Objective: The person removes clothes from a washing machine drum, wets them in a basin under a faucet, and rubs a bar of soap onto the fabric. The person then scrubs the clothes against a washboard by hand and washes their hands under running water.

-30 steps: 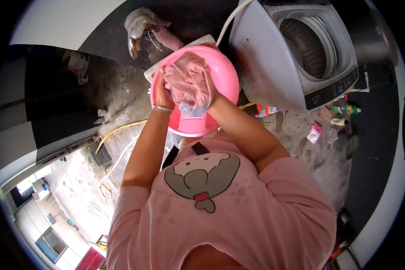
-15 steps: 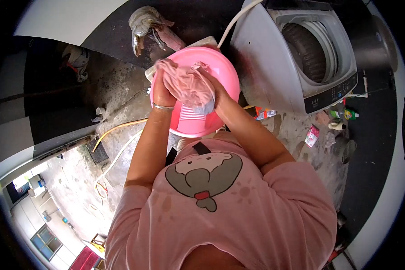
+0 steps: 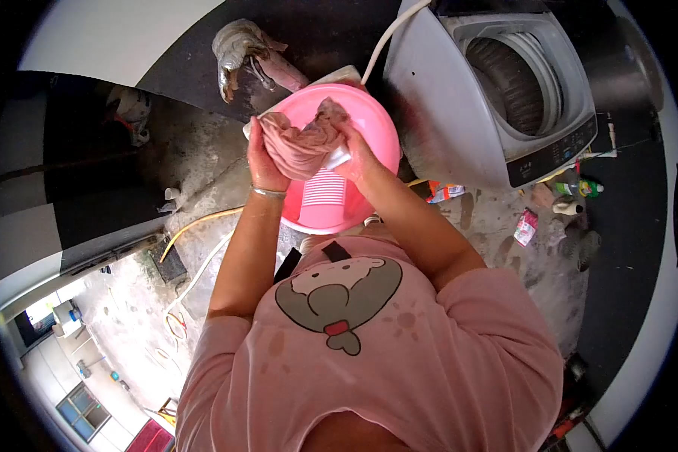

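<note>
A bunched pink cloth (image 3: pixel 297 148) hangs between my two hands, over a pink basin (image 3: pixel 380 124). My left hand (image 3: pixel 266 162), with a bracelet at the wrist, grips the cloth's left side. On the right side, my right hand (image 3: pixel 358 153) is closed on the cloth, near a white piece beside its palm. The cloth sags in the middle, and its upper right part looks darker. Below it, a ridged pink washboard (image 3: pixel 324 192) shows inside the basin.
A washing machine (image 3: pixel 459 98) with its lid open stands to the right. A pink packet (image 3: pixel 526 227) and bottles (image 3: pixel 569 206) lie on the floor beyond it. A yellow hose (image 3: pixel 196 224) runs left of the basin. A wrapped pipe (image 3: pixel 241 49) rises behind.
The cloth has been turned and gathered into a sagging bunch, uncovering more of the washboard. My left hand has shifted slightly left, and a white piece now shows by my right hand.
</note>
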